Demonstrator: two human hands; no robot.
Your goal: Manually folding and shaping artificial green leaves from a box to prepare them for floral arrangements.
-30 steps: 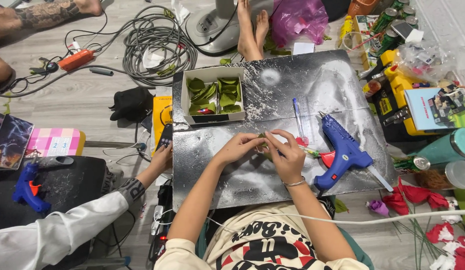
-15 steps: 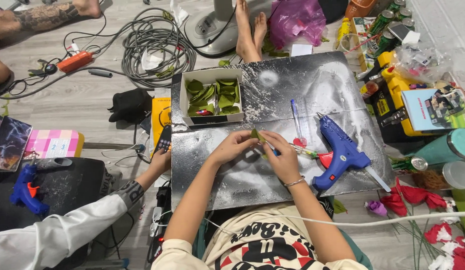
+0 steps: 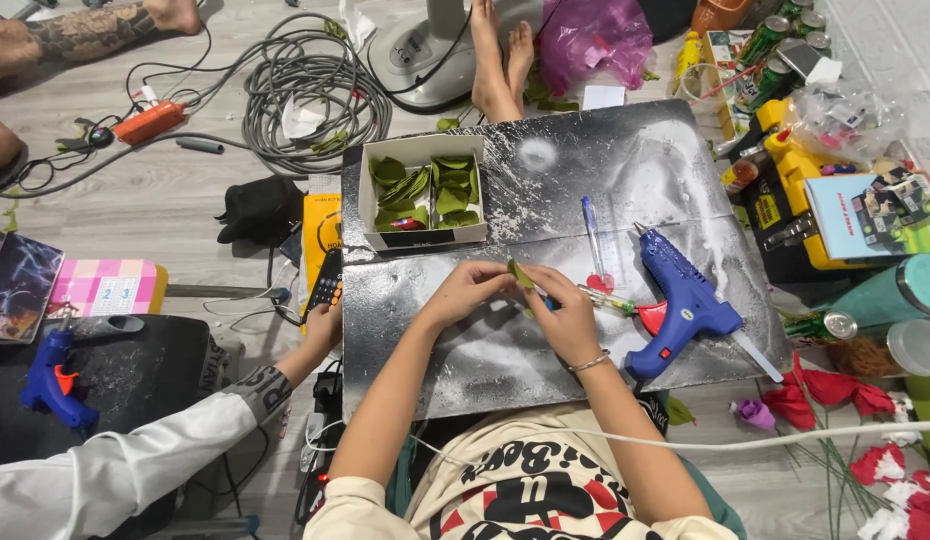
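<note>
My left hand (image 3: 467, 290) and my right hand (image 3: 567, 322) meet fingertip to fingertip over a dark, silver-smeared board (image 3: 625, 170). Together they pinch a small green leaf piece (image 3: 516, 272) that sticks up between the fingers. A thin stick-like item with a bit of blue shows under my right fingers; what it is I cannot tell. A blue glue gun (image 3: 685, 305) lies on the board just right of my right hand. A white box (image 3: 421, 150) of green leaf pieces stands at the board's far left corner.
A co-worker's hand (image 3: 322, 328) in a white sleeve rests at the board's left edge by a black keypad device (image 3: 328, 285). A second blue glue gun (image 3: 50, 378) lies on a black mat at left. Red paper flowers (image 3: 835, 395), cans, cables and a fan base surround the board.
My hands have stayed joined at the board's middle, shifting slightly. The green leaf piece now stands more upright and visible between my fingertips.
</note>
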